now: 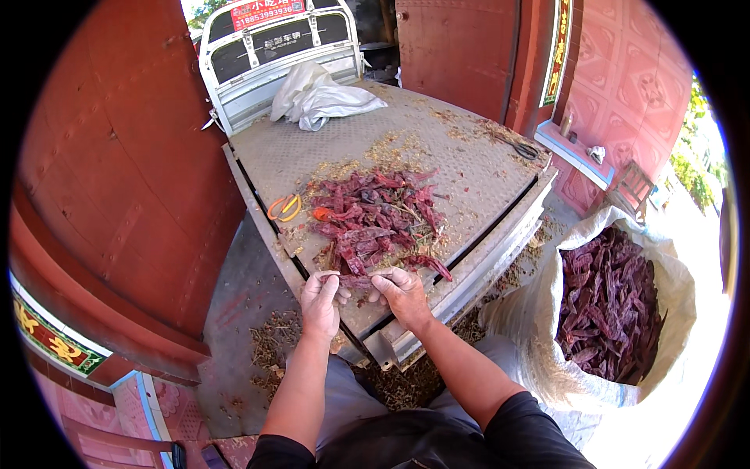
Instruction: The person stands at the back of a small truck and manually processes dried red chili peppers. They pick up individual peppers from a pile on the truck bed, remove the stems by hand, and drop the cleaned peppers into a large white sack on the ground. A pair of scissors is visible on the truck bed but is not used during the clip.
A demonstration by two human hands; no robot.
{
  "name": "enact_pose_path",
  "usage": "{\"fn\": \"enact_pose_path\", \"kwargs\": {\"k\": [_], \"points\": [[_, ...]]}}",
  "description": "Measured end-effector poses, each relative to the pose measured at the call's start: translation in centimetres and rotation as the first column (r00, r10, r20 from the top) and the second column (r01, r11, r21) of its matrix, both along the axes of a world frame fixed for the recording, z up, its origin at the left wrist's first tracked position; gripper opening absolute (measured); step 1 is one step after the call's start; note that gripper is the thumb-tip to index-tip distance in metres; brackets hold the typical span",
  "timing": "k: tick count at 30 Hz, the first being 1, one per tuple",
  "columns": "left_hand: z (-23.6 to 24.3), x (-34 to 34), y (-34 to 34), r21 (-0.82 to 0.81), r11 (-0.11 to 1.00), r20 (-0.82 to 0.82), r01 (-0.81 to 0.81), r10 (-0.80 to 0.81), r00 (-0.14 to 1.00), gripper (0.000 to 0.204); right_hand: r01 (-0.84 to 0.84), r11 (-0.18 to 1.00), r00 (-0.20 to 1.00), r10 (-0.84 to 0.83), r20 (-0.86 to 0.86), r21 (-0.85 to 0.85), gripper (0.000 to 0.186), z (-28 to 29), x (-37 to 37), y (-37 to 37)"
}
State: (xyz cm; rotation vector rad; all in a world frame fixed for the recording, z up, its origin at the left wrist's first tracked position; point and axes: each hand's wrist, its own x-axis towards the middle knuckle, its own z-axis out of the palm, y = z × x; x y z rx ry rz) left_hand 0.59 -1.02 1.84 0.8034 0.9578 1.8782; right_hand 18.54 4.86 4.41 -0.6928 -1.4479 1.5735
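Dried chili (355, 281) spans our grip: our left hand (323, 295) pinches one end, our right hand (400, 292) the other, near the chili heap (375, 213).

Sleeves (533, 430) are black, trousers (344, 400) apparently grey

Beyond the hands (321, 301), characters are marking a red sign (268, 11) and white-framed rack (286, 39); gold ones are filling panels (556, 55) either side.

Arms (471, 363) fwd, L/R fingers (331, 280) pinched
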Motion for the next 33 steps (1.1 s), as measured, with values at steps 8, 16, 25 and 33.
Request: {"fn": "enact_pose_path", "kwargs": {"k": [8,16,25,33], "points": [[0.21,-0.09,0.05,0.018,1.0,0.074,-0.02,0.018,0.997,0.013,-0.013,0.997,0.999,0.009,-0.047,-0.077,0.017,0.54,0.16,-0.21],[0.22,-0.18,-0.19,0.05,0.999,0.075,0.004,-0.008,0.997,0.011,-0.047,0.998,0.998,0.044,-0.055,-0.045,0.018,-0.06,0.25,0.2],[0.42,-0.41,-0.48,0.063,0.998,0.118,0.029,-0.037,0.992,0.018,-0.04,0.998,0.997,0.037,-0.071,-0.044,0.011,0.31,0.1,-0.02],[0.58,-0.45,-0.53,0.078,0.995,0.154,0.061,-0.073,0.985,0.02,-0.071,0.997,0.997,0.07,-0.046,-0.038,0.01,0.06,0.15,0.17]]}}
